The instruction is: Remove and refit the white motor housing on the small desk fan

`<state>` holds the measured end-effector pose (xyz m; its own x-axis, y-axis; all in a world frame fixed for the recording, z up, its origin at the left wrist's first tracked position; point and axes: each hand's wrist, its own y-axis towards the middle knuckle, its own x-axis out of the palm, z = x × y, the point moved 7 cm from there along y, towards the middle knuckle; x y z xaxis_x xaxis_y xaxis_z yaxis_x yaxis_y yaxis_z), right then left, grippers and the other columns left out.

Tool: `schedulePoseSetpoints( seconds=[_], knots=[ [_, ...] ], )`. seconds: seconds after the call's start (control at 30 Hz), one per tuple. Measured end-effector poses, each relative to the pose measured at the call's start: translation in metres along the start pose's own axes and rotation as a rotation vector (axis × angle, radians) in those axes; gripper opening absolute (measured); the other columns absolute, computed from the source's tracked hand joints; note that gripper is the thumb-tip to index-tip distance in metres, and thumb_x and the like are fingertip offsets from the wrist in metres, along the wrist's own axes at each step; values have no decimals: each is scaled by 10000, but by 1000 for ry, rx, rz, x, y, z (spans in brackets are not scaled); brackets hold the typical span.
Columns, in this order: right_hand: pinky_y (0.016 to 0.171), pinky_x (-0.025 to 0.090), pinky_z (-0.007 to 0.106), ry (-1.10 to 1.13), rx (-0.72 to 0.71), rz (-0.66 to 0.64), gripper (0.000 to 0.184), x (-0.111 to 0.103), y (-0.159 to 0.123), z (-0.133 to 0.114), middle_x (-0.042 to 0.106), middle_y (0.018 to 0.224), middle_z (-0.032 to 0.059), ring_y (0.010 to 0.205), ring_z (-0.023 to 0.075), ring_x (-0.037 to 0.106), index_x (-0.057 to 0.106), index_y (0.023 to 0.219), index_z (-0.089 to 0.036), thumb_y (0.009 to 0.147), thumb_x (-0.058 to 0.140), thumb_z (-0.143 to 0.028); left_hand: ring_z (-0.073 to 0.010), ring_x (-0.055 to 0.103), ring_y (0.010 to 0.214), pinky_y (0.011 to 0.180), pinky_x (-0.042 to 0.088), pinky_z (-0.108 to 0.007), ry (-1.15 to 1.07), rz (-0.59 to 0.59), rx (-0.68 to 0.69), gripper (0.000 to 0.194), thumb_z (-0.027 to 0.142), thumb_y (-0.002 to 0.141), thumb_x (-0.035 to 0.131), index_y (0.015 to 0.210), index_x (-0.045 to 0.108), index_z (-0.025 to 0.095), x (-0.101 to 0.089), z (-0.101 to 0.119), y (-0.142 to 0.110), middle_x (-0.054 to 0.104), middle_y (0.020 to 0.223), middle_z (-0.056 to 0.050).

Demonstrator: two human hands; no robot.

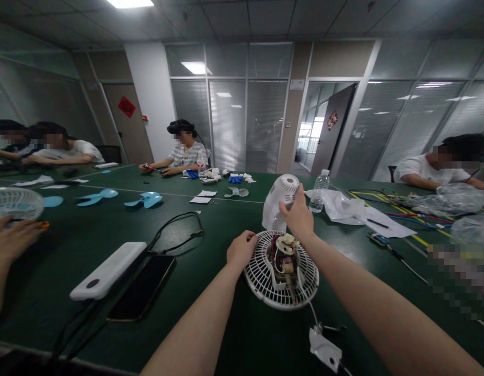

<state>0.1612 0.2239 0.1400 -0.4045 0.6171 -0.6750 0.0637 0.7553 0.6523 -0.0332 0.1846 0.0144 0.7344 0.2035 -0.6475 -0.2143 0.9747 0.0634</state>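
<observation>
My right hand point(299, 218) grips a white plastic fan motor cover point(274, 201) with vent slots, held up just beyond the fan grille. That round white fan grille point(260, 284) lies on the green table with the exposed fan motor point(288, 261), wires and a yellowish part at its middle. At its left rim, my left hand point(242, 249) has its fingers curled against the edge. A white wire runs from the motor to a small white plastic piece point(324, 349) near the table's front. The left fingertips are partly hidden.
Left of me lie a white power bank point(108, 271), a black phone point(142, 287) and cables. Blue fan blades point(143, 199) sit farther back. A co-worker's hand point(14, 243) touches another grille point(16, 202). A water bottle point(319, 190) and plastic bag point(342, 206) stand beyond my right hand.
</observation>
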Motion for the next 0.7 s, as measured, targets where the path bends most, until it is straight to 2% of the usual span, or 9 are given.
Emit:
schedulePoseSetpoints(
  seconds=[0.23,0.5,0.7],
  knots=[
    [684,507,414,-153,-24,-85,832,12,3,-5,401,1451,193,846,310,675,-23,1512,-179,892,384,-557,-218,646,913,750,445,-306,3,2,-2,295,474,865,441,983,676,340,0,1,0,723,1005,20],
    [663,510,404,-183,-35,-62,822,12,7,-7,392,1453,190,828,296,679,-85,1508,-212,903,359,-550,-223,641,928,715,436,-302,19,-1,-7,311,496,866,431,998,671,348,-2,1,-2,720,1029,22],
    [729,506,416,-66,-60,2,826,1,12,-12,309,1508,183,956,318,649,-70,1508,-205,893,397,-498,-220,646,909,715,441,-302,9,5,-5,306,494,866,444,987,679,339,-3,2,-1,724,1020,16]
  ],
)
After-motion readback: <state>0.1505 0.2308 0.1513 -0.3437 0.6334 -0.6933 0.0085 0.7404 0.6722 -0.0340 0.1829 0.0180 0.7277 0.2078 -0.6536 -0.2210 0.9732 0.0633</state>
